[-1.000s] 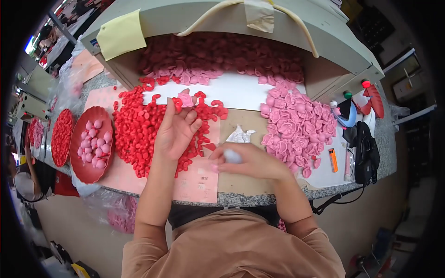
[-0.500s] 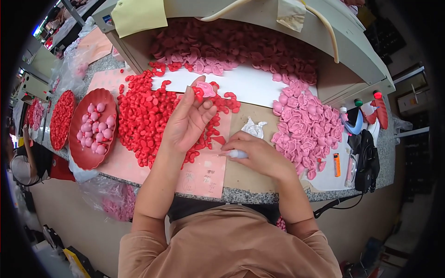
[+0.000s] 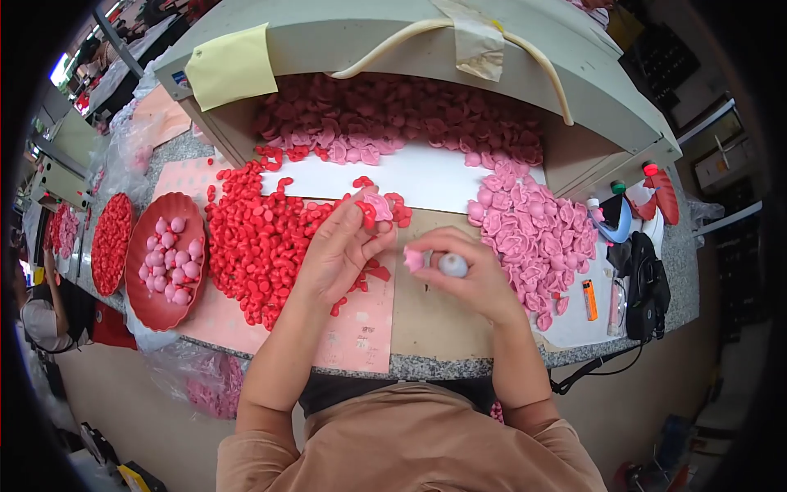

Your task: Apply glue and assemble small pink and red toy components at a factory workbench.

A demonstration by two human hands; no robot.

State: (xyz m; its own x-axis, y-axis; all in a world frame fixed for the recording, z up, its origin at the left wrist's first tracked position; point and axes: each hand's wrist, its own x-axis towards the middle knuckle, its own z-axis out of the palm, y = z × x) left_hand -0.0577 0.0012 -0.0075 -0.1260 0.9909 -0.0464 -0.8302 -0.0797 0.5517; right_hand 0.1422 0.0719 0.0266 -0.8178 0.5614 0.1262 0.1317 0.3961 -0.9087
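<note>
My left hand (image 3: pixel 338 256) is raised over the near edge of a heap of small red curved pieces (image 3: pixel 262 238). Its fingertips grip a red piece (image 3: pixel 368 215) with a pink petal-shaped piece (image 3: pixel 379 206) against it. Just right of it, my right hand (image 3: pixel 475 279) is closed around a small whitish squeeze bottle (image 3: pixel 452 265), rounded end showing. Between that hand's thumb and forefinger sits a small pink piece (image 3: pixel 413 260). A small flat red scrap (image 3: pixel 379 272) lies below the left fingers. Pink petal-shaped pieces (image 3: pixel 537 221) are heaped to the right.
A grey hooded box (image 3: pixel 566 82) arches over more pink pieces at the back. A red scalloped dish (image 3: pixel 144 305) of pink balls stands left, beside a tray of red pieces (image 3: pixel 112 246). At right lie an orange lighter (image 3: pixel 590 300) and a black pouch (image 3: pixel 649 283).
My right hand has risen and now pinches a small pink piece while keeping the bottle. The crumpled white tissue is no longer visible. My left fingers have curled in. The view has tilted slightly upward.
</note>
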